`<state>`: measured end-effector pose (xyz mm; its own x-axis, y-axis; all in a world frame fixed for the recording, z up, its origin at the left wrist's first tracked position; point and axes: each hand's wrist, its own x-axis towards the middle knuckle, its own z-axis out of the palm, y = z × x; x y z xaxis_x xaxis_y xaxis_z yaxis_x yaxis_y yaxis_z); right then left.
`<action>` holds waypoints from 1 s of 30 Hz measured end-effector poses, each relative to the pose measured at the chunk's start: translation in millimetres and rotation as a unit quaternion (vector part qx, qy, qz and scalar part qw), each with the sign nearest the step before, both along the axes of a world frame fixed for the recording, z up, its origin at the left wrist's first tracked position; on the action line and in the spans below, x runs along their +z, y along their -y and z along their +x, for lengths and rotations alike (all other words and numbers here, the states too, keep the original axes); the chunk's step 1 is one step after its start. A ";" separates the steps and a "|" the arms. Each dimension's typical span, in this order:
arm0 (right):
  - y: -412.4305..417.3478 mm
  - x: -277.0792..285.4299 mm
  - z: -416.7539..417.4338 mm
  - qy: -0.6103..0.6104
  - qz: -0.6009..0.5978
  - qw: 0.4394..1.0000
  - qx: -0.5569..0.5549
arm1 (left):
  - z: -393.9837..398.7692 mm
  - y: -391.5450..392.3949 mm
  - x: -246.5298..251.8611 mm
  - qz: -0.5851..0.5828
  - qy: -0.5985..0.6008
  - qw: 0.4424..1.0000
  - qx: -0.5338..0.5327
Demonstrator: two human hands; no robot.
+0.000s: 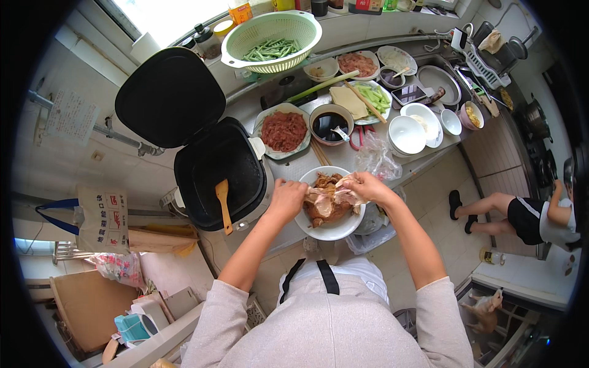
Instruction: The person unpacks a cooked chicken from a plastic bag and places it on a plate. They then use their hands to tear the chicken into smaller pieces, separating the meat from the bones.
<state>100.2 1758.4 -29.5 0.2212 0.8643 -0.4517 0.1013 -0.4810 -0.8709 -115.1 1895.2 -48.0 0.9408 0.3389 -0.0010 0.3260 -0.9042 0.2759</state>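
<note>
A white bowl (330, 233) stands at the counter's front edge, holding browned cooked meat (329, 216) that looks like poultry. My left hand (290, 198) grips a pale piece of the meat at the bowl's left side. Over the right side, my right hand (366, 187) pinches another pale piece, pulled up above the bowl. Behind the bowl lie wooden chopsticks (320, 152), partly hidden by its rim. A bowl of dark sauce (329, 126) with a spoon and a plate of raw minced or chopped meat (285, 132) sit beyond them.
Left is an open black-lined cooker (216, 161) with a wooden spatula (222, 202). To the right are a clear plastic bag (378, 158), red-handled scissors (356, 137) and white bowls (407, 134). A green colander (271, 41) of beans stands behind. Another person (524, 216) stands at far right.
</note>
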 end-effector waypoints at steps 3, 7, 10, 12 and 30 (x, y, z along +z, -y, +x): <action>-2.4 -4.8 9.6 0.005 0.012 0.999 -0.034 | -1.0 0.9 6.9 -0.090 0.017 0.993 0.079; -15.3 -13.5 -3.0 0.196 0.036 0.980 -0.025 | 7.4 4.4 7.3 -0.215 0.029 0.964 0.153; -19.8 -16.8 -18.7 0.363 0.103 0.926 0.026 | 7.8 2.5 11.7 -0.304 -0.001 0.926 0.222; -18.9 -21.1 -23.8 0.431 0.069 0.891 0.122 | 4.6 -0.4 7.7 -0.357 0.007 0.900 0.250; -21.1 0.5 -42.1 0.010 0.172 0.984 0.036 | 8.9 -2.5 6.6 -0.697 0.109 0.686 0.179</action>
<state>58.1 1779.5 -29.0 0.1586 0.9792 -0.1263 0.1426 -0.1492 -0.9785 -106.2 1897.7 -41.3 0.8274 0.3601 -0.4309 0.2717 0.4147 0.8684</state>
